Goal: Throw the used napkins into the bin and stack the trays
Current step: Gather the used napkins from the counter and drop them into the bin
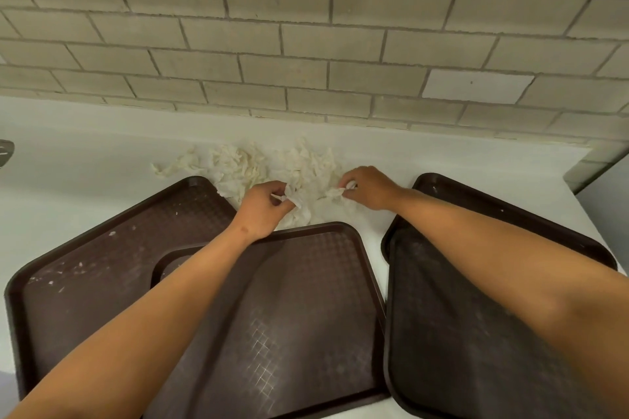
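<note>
A heap of crumpled white napkins (pixel 258 167) lies on the white counter behind three dark brown trays. My left hand (pixel 262 211) pinches a napkin at the heap's near edge. My right hand (pixel 369 189) grips another napkin piece at the heap's right side. The left tray (pixel 85 269) lies flat, and the middle tray (pixel 306 316) overlaps its right part. The right tray (pixel 459 350) sits apart beside them, seemingly resting on another tray whose far rim (pixel 510 211) shows behind my right forearm. No bin is in view.
A grey brick wall (pixel 306 44) rises right behind the counter (pixel 85 153). The counter ends at a corner on the far right (pixel 578 163). A small grey object (pixel 5 151) pokes in at the left edge.
</note>
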Action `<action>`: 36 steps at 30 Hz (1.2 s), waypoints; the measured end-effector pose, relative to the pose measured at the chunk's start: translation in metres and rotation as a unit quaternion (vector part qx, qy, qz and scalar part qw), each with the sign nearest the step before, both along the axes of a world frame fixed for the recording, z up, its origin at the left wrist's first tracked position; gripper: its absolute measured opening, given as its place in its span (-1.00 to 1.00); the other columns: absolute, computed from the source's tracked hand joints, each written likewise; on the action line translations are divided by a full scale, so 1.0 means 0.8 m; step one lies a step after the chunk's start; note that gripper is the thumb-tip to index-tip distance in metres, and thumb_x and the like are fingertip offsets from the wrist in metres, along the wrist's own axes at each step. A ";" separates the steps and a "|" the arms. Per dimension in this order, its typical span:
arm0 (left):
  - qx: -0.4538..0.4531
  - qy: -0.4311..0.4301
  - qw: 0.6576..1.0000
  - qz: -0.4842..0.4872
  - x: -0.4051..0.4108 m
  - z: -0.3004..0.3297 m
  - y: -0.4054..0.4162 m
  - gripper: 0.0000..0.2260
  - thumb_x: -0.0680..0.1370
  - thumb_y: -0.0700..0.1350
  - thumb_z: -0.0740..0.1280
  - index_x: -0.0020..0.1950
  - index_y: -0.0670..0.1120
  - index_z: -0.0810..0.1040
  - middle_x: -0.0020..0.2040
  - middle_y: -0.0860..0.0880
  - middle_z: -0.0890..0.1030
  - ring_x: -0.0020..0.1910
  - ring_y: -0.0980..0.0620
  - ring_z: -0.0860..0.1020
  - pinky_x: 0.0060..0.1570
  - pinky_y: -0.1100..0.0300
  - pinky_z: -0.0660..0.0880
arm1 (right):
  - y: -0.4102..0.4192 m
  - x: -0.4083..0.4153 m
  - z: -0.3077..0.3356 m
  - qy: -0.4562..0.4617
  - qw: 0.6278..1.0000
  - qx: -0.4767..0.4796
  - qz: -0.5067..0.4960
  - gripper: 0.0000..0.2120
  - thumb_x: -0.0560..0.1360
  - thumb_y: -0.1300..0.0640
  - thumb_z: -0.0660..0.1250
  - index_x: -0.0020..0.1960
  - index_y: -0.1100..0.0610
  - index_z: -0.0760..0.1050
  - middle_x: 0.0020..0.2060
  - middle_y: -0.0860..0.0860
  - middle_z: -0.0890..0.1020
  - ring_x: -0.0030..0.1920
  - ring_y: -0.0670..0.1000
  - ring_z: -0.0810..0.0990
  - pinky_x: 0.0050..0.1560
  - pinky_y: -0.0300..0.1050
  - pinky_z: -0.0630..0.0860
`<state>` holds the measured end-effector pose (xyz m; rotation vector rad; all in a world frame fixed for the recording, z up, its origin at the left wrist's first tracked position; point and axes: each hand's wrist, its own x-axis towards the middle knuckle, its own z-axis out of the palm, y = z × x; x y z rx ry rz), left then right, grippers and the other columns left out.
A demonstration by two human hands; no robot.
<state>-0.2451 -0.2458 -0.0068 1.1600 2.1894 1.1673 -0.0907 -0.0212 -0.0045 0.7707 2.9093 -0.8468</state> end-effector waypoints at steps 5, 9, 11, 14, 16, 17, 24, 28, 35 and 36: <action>0.023 -0.074 0.997 0.018 0.024 0.023 0.017 -0.88 0.53 0.01 0.48 -0.01 0.09 0.57 0.00 0.21 0.58 -0.18 0.01 0.69 -0.12 0.13 0.65 | -0.006 0.002 0.041 0.094 0.993 -0.068 -0.027 -0.77 0.51 0.11 0.48 0.16 0.09 0.63 0.07 -0.12 0.61 -0.06 -0.16 0.56 0.00 -0.28 0.42; 0.048 -0.126 0.991 0.021 0.041 0.032 0.034 -0.78 0.57 0.14 0.39 0.04 0.01 0.56 0.06 0.07 0.60 -0.10 0.00 0.70 -0.08 0.09 0.68 | -0.025 0.000 0.043 0.128 0.985 -0.108 -0.029 -0.79 0.49 0.09 0.50 0.10 0.03 0.59 0.07 -0.10 0.60 0.00 -0.12 0.57 0.01 -0.29 0.45; 0.060 -0.161 0.985 0.025 0.047 0.033 0.040 -0.63 0.60 0.16 0.33 0.05 -0.16 0.58 0.01 -0.05 0.60 -0.09 0.00 0.69 -0.08 0.04 0.69 | -0.036 -0.003 0.042 0.138 0.982 -0.123 -0.028 -0.81 0.48 0.10 0.51 0.04 -0.02 0.55 0.03 -0.11 0.58 0.02 -0.10 0.55 -0.01 -0.28 0.43; 0.069 -0.188 0.980 0.012 0.054 0.033 0.045 -0.60 0.61 0.14 0.32 0.07 -0.22 0.61 -0.05 -0.07 0.61 -0.03 0.05 0.65 -0.10 0.06 0.69 | -0.051 -0.007 0.039 0.149 0.977 -0.149 -0.031 -0.73 0.46 0.10 0.52 0.09 -0.03 0.52 0.02 -0.09 0.57 0.03 -0.09 0.55 0.02 -0.23 0.44; 0.076 -0.206 0.976 0.007 0.059 0.032 0.045 -0.69 0.61 0.12 0.34 0.03 -0.13 0.63 -0.06 0.03 0.65 -0.02 0.11 0.66 -0.10 0.07 0.68 | -0.060 -0.009 0.038 0.148 0.974 -0.166 -0.040 -0.63 0.47 0.09 0.52 0.22 -0.03 0.49 0.07 -0.03 0.57 0.06 -0.05 0.57 0.07 -0.21 0.48; 0.078 -0.213 0.974 0.012 0.060 0.030 0.045 -0.72 0.61 0.10 0.35 0.02 -0.12 0.62 -0.08 0.06 0.66 -0.04 0.12 0.67 -0.10 0.08 0.68 | -0.064 -0.009 0.038 0.145 0.973 -0.174 -0.042 -0.58 0.48 0.09 0.51 0.29 -0.03 0.47 0.09 -0.02 0.56 0.07 -0.04 0.58 0.08 -0.23 0.49; 0.084 -0.219 0.970 0.069 0.038 0.023 0.034 -0.84 0.62 -0.08 0.37 0.06 -0.18 0.63 -0.05 -0.07 0.65 -0.02 0.00 0.67 -0.09 0.07 0.68 | -0.060 -0.014 0.035 0.118 0.972 -0.205 -0.007 -0.36 0.48 0.23 0.50 0.48 0.02 0.34 0.10 -0.06 0.67 0.17 -0.06 0.61 0.24 -0.24 0.46; 0.078 -0.197 0.975 0.073 0.027 0.028 0.029 -0.94 0.57 -0.22 0.40 0.02 -0.19 0.62 -0.06 -0.05 0.62 -0.04 0.01 0.63 -0.11 0.09 0.68 | -0.046 -0.018 0.042 0.123 0.979 -0.164 0.002 -0.50 0.49 0.26 0.47 0.38 0.03 0.46 0.09 -0.04 0.65 0.12 -0.03 0.62 0.20 -0.21 0.51; 0.044 -0.129 0.988 0.070 0.011 0.026 0.014 -0.90 0.57 -0.27 0.37 0.05 -0.29 0.58 -0.10 0.01 0.56 -0.13 0.04 0.55 -0.07 0.08 0.67 | -0.005 -0.018 0.019 0.082 0.996 -0.023 -0.012 -0.71 0.61 0.27 0.32 0.31 0.12 0.56 0.24 0.05 0.62 0.26 0.02 0.57 0.23 -0.23 0.44; 0.041 -0.123 0.989 0.067 0.010 0.025 0.011 -0.91 0.57 -0.27 0.37 0.05 -0.26 0.60 -0.09 0.02 0.57 -0.12 0.05 0.56 -0.08 0.11 0.67 | -0.001 -0.017 0.010 0.068 0.998 -0.011 -0.011 -0.72 0.63 0.28 0.27 0.31 0.13 0.57 0.28 0.06 0.61 0.30 0.03 0.55 0.25 -0.24 0.40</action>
